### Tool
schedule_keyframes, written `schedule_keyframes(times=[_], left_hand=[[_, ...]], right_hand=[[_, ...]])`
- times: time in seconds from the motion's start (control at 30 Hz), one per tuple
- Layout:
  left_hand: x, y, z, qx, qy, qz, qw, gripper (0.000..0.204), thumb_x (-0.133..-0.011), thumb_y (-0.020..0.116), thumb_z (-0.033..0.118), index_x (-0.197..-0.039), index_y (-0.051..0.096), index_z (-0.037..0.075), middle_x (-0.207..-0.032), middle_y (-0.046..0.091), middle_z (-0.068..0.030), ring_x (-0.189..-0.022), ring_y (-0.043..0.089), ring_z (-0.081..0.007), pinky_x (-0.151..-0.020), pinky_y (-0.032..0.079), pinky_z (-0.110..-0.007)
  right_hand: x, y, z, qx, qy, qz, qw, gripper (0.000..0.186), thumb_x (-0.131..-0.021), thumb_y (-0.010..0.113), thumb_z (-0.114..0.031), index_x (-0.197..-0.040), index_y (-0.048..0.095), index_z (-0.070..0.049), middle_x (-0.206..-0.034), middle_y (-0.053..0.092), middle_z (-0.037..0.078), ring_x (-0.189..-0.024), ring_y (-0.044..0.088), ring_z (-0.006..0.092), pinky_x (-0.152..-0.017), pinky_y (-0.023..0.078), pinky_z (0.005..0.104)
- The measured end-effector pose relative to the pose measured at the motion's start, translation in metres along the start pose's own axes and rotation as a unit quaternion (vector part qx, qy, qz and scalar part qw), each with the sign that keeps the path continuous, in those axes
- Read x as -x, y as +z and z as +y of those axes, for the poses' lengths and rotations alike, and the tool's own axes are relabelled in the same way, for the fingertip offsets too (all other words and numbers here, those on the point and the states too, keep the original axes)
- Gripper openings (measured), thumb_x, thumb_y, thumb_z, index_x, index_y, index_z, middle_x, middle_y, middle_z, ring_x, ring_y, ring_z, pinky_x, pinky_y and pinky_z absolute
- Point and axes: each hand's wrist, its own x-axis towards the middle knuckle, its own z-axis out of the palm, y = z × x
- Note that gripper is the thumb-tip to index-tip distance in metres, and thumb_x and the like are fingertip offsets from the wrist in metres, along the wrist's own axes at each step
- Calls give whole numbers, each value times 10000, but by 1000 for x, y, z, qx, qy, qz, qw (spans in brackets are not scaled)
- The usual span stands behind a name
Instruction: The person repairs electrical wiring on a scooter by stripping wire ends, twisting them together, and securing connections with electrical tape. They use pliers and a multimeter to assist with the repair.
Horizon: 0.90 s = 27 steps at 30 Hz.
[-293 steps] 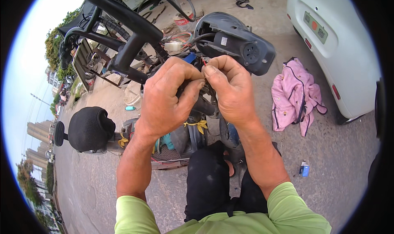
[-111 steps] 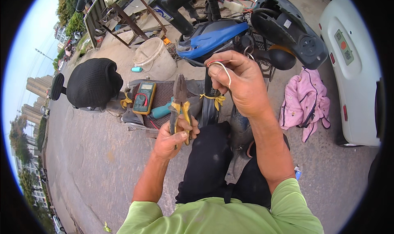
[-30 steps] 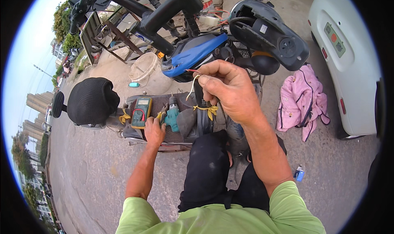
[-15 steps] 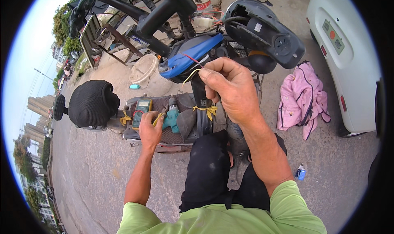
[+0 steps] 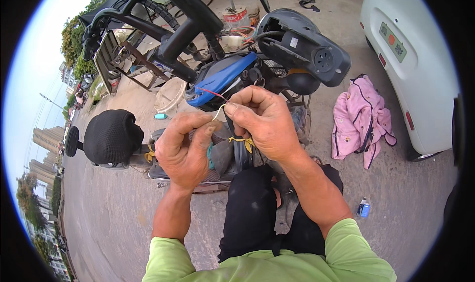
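My right hand (image 5: 264, 121) is closed in a pinch on two thin wires. A red wire (image 5: 212, 92) sticks out from its fingertips toward the upper left. Between both hands runs a short pale yellow wire (image 5: 217, 112), its far end pinched by the thumb and forefinger of my left hand (image 5: 184, 146). Both hands are raised over the scooter's footboard. A teal drill (image 5: 210, 157) shows only in part behind my left hand, beside a dark grey pouch-like thing (image 5: 223, 156). A yellow tie (image 5: 242, 142) hangs just below my right hand.
The scooter's blue panel (image 5: 222, 79) and an opened black housing (image 5: 307, 49) are ahead. To the left is a black mesh-covered seat (image 5: 113, 136). A pink jacket (image 5: 363, 119) lies on the ground near a white vehicle (image 5: 415, 64). A small blue box (image 5: 364, 209) lies nearby.
My left hand has come up from the tools on the footboard, leaving the yellow-handled pliers, and now pinches the pale wire's end. My right hand has shifted slightly down and left with the wires.
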Motion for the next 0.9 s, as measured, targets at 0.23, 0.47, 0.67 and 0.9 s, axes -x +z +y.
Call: schedule_keyframes(times=[0.23,0.47,0.67,0.9], left_hand=[[-21,-4,12,-114,52,-115,985,90,-1019,628,54,-1012,619,-36,-827,684,-96,-734,685,-143,-678,539,-255],[-43,-3,26,-149,91,-165,971,47,-963,665,29,-926,656,1,-719,660,-79,-590,635,-150,-541,487,-281],[-52,-1,29,-158,105,-190,963,76,-981,636,29,-915,653,-5,-684,642,-76,-567,626,-148,-536,483,-281],[-56,4,18,-135,64,-177,973,157,-1024,598,84,-911,640,-15,-695,643,-68,-582,631,-138,-562,488,-269]], right_hand=[[0,-12,-7,-135,30,-58,989,193,-957,725,-152,-1056,693,11,-771,640,-1,-615,573,53,-538,447,209],[0,-23,-16,-183,52,-138,972,241,-935,771,-161,-1084,695,13,-785,648,8,-623,579,65,-536,444,210],[-2,-32,-15,-236,48,-176,954,214,-923,781,-127,-1075,692,-6,-809,666,8,-646,595,69,-557,464,213],[-7,-34,-13,-176,18,-91,980,201,-948,764,-145,-1071,665,-20,-831,664,12,-678,618,72,-578,489,211]])
